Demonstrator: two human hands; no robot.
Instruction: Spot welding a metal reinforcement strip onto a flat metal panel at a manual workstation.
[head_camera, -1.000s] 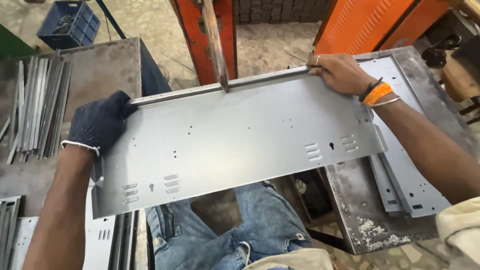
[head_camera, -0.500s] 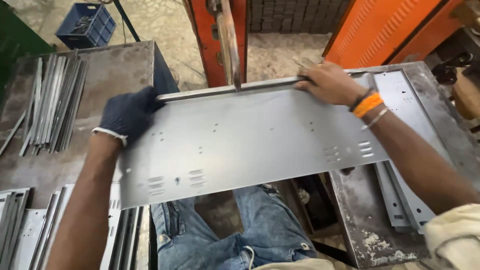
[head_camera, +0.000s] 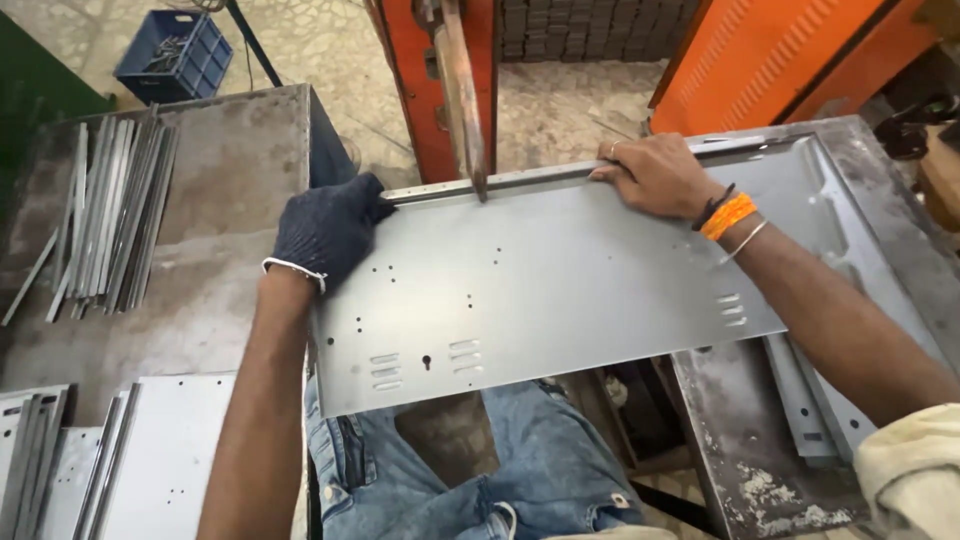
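Observation:
A long grey sheet-metal panel (head_camera: 560, 285) with punched holes and small louvres lies across my lap, between two tables. My left hand (head_camera: 328, 228), in a dark blue glove, grips the panel's far left corner. My bare right hand (head_camera: 655, 172), with orange and black wristbands, presses on the panel's far edge to the right. A narrow metal strip (head_camera: 530, 180) lies along that far edge under both hands. The rusty tip of an orange machine's arm (head_camera: 465, 100) comes down onto the strip between my hands.
Left table (head_camera: 220, 180) carries a bundle of thin metal strips (head_camera: 105, 215); more panels and strips (head_camera: 90, 460) lie at its near end. Right table (head_camera: 890, 200) holds further panels (head_camera: 820, 400). A blue crate (head_camera: 175, 55) stands on the floor, and an orange cabinet (head_camera: 790, 60) rises behind.
The panel has shifted to the right under the machine's arm, so the arm's tip now meets the strip nearer my left hand. Both hands keep their hold.

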